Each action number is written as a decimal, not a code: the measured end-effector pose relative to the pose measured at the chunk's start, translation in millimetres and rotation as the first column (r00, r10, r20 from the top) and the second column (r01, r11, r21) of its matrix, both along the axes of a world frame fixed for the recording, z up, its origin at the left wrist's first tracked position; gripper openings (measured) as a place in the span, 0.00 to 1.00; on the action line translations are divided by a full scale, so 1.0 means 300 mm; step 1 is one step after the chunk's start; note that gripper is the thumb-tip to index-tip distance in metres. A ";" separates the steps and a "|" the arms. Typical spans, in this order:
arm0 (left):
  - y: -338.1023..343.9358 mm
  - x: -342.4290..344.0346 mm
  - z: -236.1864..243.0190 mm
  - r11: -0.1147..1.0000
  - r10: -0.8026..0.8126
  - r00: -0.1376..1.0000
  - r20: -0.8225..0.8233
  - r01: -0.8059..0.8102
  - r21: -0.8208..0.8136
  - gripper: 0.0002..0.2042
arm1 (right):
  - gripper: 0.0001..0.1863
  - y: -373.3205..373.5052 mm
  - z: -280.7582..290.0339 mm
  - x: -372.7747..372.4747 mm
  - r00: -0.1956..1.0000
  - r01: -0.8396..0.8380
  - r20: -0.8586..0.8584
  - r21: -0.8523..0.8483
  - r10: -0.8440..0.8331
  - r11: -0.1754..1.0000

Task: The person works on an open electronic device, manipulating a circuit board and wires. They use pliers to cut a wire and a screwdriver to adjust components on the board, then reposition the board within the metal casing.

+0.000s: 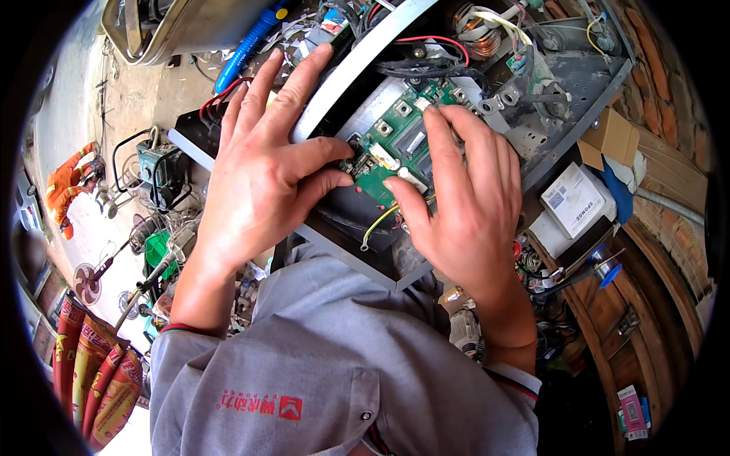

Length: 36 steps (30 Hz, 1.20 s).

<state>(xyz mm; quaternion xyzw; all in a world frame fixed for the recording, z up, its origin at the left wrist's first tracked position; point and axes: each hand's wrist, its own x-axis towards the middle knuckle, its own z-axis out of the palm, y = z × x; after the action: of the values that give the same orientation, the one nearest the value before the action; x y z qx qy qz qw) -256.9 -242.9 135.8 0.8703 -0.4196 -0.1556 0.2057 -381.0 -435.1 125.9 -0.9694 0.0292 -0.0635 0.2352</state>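
A green circuit board (372, 181) sits tilted inside an open metal housing (351, 262), with metal terminals, white parts and a dark block on it. My left hand (262, 163) lies over the housing's light metal edge strip (357, 64). Its thumb and index finger close on the board's left edge, while the other fingers stretch out. My right hand (468, 194) grips the board from the right, index finger on the far side and thumb near a white cylindrical part (413, 180). A yellow-green wire (378, 222) with a ring terminal hangs below the board.
A copper coil (477, 38) and cables fill the housing's far end. To the right are a white box (574, 199), an open cardboard box (610, 139) and a blue spool (606, 266). A blue tube (247, 52) lies far left; a person in orange (70, 186) is beyond.
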 end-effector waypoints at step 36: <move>0.006 -0.003 -0.013 0.998 0.000 1.000 0.026 0.001 -0.057 0.15 | 0.35 0.010 -0.006 -0.002 0.999 0.040 0.008 -0.015 -0.040 0.999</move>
<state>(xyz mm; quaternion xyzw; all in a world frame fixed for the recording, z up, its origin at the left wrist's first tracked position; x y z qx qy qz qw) -257.8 -241.0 131.9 0.8658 -0.4268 -0.1322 0.2251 -381.7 -432.2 124.2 -0.9701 0.0473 -0.0722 0.2267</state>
